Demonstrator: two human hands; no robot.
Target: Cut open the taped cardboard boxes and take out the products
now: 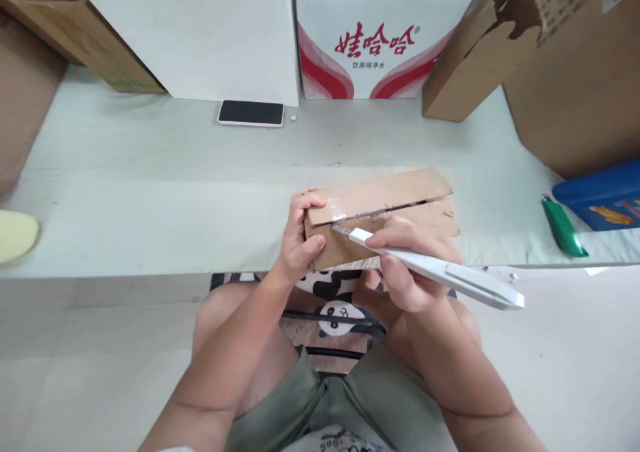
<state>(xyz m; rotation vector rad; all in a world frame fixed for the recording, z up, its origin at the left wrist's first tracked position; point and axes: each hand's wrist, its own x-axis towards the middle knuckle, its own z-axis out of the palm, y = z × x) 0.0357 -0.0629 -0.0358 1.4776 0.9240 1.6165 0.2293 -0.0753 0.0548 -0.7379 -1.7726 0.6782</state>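
Observation:
A small brown cardboard box (385, 189) lies at the table's front edge, with a long slit along its upper face and a piece of clear tape near its left end. My left hand (301, 235) grips that left end, thumb on the near side and fingers over the far side. In my right hand (415, 259) is a white utility knife (445, 271), held like a pen. Its blade points left and meets the box at the slit, close to the tape. The knife's handle hides part of the box's near side.
A phone (251, 113) lies near white boxes (375, 45) at the back. An open tall carton (465, 72) stands at back right. On the right are a green-handled tool (564, 227) and a blue package (603, 195). A pale yellow object (17, 236) sits at far left.

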